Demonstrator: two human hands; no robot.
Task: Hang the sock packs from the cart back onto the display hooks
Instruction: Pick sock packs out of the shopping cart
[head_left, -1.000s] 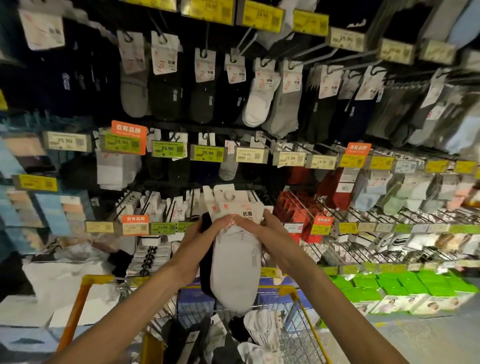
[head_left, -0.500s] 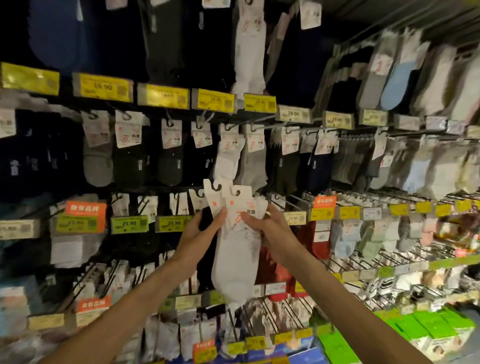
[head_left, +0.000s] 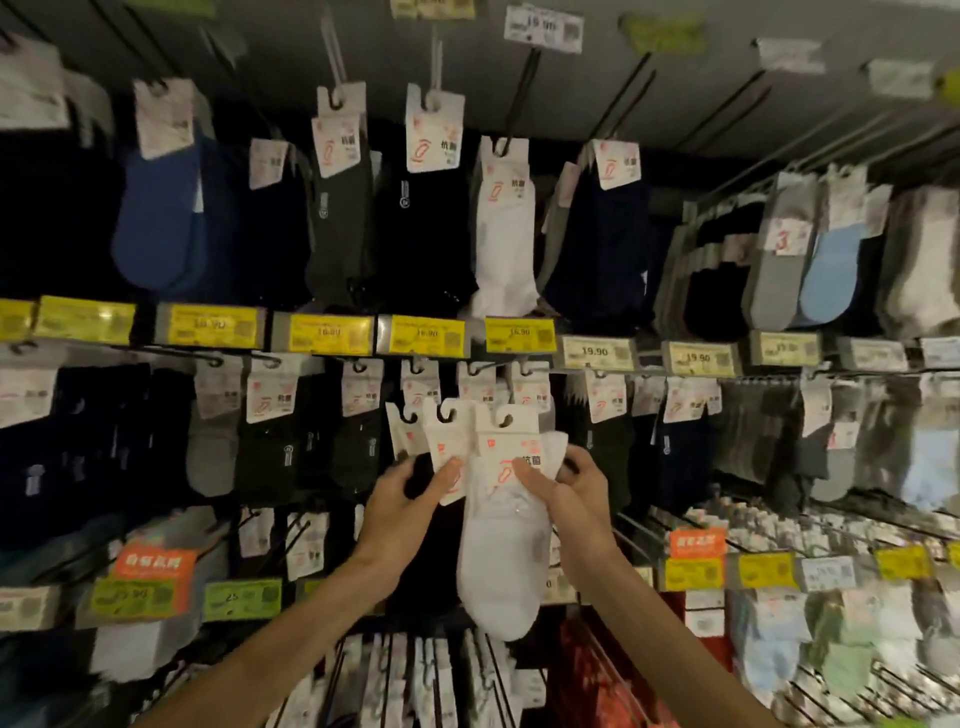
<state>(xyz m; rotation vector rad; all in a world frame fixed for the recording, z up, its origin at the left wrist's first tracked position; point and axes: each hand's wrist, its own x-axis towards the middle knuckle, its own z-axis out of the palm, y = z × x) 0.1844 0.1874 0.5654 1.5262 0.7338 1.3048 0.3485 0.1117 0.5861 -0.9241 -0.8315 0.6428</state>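
I hold a small bundle of sock packs up in front of the display wall. My right hand (head_left: 569, 480) pinches the card header of a white sock pack (head_left: 501, 551), whose sock hangs down between my forearms. My left hand (head_left: 408, 493) grips dark sock packs (head_left: 423, 480) with white header cards beside it. The hook cut-outs of the cards sit just below a row of display hooks (head_left: 470, 368) loaded with dark and grey socks. The cart is out of view.
Rows of hanging socks fill the wall, with yellow price tags (head_left: 426, 335) along each rail. A white pair (head_left: 504, 244) hangs in the upper row. Bare hook prongs (head_left: 639, 530) jut out at lower right near an orange label (head_left: 697, 543).
My view has tilted upward and the cart has dropped out of sight. Both hands have raised the sock packs from cart level toward a higher row of hooks.
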